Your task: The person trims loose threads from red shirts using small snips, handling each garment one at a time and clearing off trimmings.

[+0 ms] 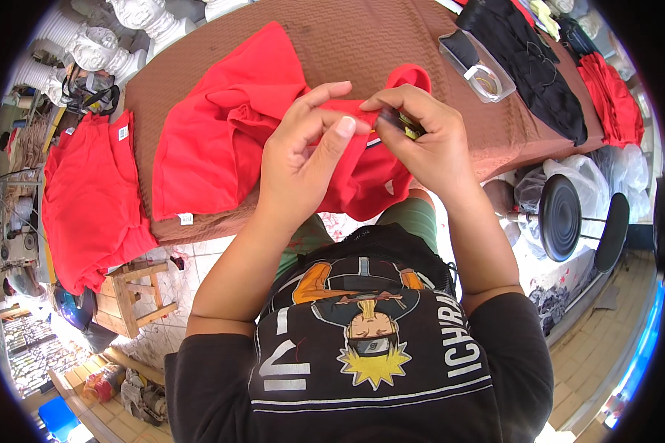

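Note:
A red garment [225, 136] lies spread over the edge of the brown-covered table, and part of it is gathered up between my hands. My left hand [303, 148] is closed on a fold of this cloth, its thumb and a finger meeting at the fabric while another finger sticks out. Close beside it, my right hand [428, 133] has its thumb and forefinger bent together at the cloth. Tucked in the right palm is a small dark tool [403, 124] with yellow on it, mostly hidden by the fingers; it may be thread snips. Below the hands the red fabric hangs off the table.
The table [347, 44] has a textured brown cover. At its right lie a clear plastic box [484, 70] and black clothing [528, 74]. More red garments [92, 196] hang at the left above a wooden stool [133, 299]. A black round-padded stand [560, 218] stands at right.

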The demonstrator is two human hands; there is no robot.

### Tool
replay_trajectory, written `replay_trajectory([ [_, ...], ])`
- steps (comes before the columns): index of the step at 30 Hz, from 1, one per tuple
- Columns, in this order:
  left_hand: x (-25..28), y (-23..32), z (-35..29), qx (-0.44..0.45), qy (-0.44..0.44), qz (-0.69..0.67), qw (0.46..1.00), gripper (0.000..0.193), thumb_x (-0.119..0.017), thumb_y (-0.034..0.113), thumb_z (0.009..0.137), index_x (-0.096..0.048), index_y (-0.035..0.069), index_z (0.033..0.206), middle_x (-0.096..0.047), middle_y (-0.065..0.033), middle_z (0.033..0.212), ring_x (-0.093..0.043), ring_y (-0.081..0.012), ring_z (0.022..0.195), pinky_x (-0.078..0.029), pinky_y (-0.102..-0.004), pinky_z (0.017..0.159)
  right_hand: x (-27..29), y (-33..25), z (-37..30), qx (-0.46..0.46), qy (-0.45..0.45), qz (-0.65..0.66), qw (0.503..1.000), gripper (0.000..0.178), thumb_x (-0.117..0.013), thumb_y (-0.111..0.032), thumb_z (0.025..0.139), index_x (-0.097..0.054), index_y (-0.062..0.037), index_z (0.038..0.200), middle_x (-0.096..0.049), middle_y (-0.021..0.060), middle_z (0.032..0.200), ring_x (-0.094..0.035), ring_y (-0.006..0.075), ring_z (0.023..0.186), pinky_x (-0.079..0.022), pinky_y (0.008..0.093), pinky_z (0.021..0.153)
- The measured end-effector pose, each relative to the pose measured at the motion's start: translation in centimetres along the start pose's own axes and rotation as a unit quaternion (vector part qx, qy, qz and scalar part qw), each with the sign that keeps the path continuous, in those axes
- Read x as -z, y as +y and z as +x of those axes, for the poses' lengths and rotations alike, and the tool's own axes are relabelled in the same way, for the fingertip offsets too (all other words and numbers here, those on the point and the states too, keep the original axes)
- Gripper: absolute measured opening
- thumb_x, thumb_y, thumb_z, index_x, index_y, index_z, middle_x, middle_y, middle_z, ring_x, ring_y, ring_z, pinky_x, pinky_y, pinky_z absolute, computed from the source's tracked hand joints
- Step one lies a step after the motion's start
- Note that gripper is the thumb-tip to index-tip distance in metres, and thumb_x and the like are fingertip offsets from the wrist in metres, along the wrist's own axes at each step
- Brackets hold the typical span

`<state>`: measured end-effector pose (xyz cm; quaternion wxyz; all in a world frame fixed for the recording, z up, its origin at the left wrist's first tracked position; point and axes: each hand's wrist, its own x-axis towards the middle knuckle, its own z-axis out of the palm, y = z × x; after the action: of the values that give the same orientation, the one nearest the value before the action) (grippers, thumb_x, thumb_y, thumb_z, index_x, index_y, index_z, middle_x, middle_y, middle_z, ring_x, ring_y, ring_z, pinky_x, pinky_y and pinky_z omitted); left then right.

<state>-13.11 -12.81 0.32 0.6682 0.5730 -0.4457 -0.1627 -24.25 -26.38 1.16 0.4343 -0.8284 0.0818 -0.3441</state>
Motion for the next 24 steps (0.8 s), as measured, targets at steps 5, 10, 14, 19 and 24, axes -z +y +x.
replay_trajectory([
  [5,-0.2,0.1,0.1,0.065,-0.019,0.0,0.998,0.022,-0.064,0.004,0.086,-0.06,0.001,0.108,-0.066,-0.0058,0.1,-0.062,-0.0077,0.086,-0.051,-0.0224,0.075,-1.1,1.1,-0.4,-0.069,0.044,0.107,0.991,0.025,-0.07,-0.005,0.078,-0.062,-0.0024,0.102,-0.066,0.0104,0.089,-0.064,0.021,0.08,-0.05,0.028,0.072],
  [10,-0.1,-0.1,0.1,0.104,0.028,-0.048,0.993,0.022,-0.067,0.003,0.084,-0.061,0.0,0.105,-0.067,-0.0049,0.095,-0.062,-0.0078,0.084,-0.051,-0.0223,0.076,-1.1,0.2,-0.5,-0.081,0.094,0.033,0.992,0.027,-0.069,-0.007,0.08,-0.06,-0.0021,0.105,-0.062,0.0118,0.092,-0.063,0.0229,0.082,-0.049,0.0307,0.073],
  [14,-0.1,0.0,0.2,0.105,0.039,-0.073,0.991,0.022,-0.067,0.002,0.084,-0.061,-0.001,0.105,-0.067,-0.0057,0.095,-0.063,-0.0087,0.084,-0.051,-0.0224,0.077,-0.7,-0.4,-1.4,-0.012,0.074,0.034,0.997,0.025,-0.067,-0.007,0.081,-0.06,-0.002,0.105,-0.06,0.0126,0.092,-0.062,0.024,0.085,-0.049,0.0313,0.074],
  [19,-0.3,0.1,0.4,0.101,0.04,-0.078,0.991,0.022,-0.067,0.002,0.084,-0.061,-0.001,0.105,-0.067,-0.0063,0.095,-0.063,-0.0091,0.085,-0.051,-0.0226,0.077,-0.4,-0.9,-1.5,0.022,0.053,0.0,0.998,0.024,-0.067,-0.005,0.081,-0.061,-0.0014,0.104,-0.06,0.0128,0.091,-0.061,0.0256,0.084,-0.049,0.0317,0.074],
  [24,-0.2,0.1,0.2,0.108,0.037,-0.074,0.991,0.022,-0.066,0.002,0.084,-0.061,-0.002,0.106,-0.067,-0.0071,0.096,-0.063,-0.0098,0.085,-0.051,-0.0227,0.077,-0.6,-0.4,-1.7,0.003,0.049,0.023,0.999,0.024,-0.067,-0.003,0.079,-0.062,-0.0015,0.103,-0.06,0.0117,0.091,-0.062,0.0259,0.083,-0.05,0.0323,0.072],
])
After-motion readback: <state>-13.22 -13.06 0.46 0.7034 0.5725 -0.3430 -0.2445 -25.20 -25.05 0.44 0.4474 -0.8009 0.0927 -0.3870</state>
